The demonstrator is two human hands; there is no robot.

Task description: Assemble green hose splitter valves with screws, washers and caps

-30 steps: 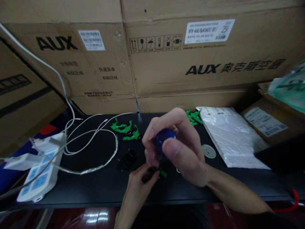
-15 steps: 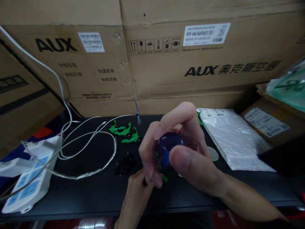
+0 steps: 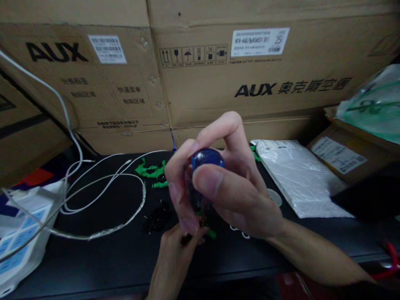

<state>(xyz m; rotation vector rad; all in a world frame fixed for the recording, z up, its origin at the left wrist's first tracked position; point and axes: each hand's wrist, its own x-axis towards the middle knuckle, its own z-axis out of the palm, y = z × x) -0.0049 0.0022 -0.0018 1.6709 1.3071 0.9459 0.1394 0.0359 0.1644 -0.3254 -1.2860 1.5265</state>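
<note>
My right hand (image 3: 228, 179) is closed around a screwdriver (image 3: 208, 157) with a blue, see-through handle, its butt end facing up toward me. The thin shaft points down to my left hand (image 3: 175, 246), which pinches a small green plastic fitting (image 3: 211, 234) low over the table. Most of that fitting is hidden by my fingers, so the screwdriver's tip cannot be made out. Left of my hands lie several green branched fittings (image 3: 150, 168) and a cluster of small black parts (image 3: 158, 216). White ring-like pieces (image 3: 246, 236) rest just right of the held fitting.
Large cardboard boxes (image 3: 200, 100) stand along the back of the black table (image 3: 103, 262). White cables (image 3: 142, 200) loop at left beside a power strip (image 3: 28, 246). At right are a white plastic mailer (image 3: 300, 179), a round disc (image 3: 275, 197) and a carton (image 3: 340, 154).
The view has shifted somewhat, and both hands appear slightly further left. The screwdriver's handle stands more upright now, and its shaft shows above the green fitting. Both hands keep their hold.
</note>
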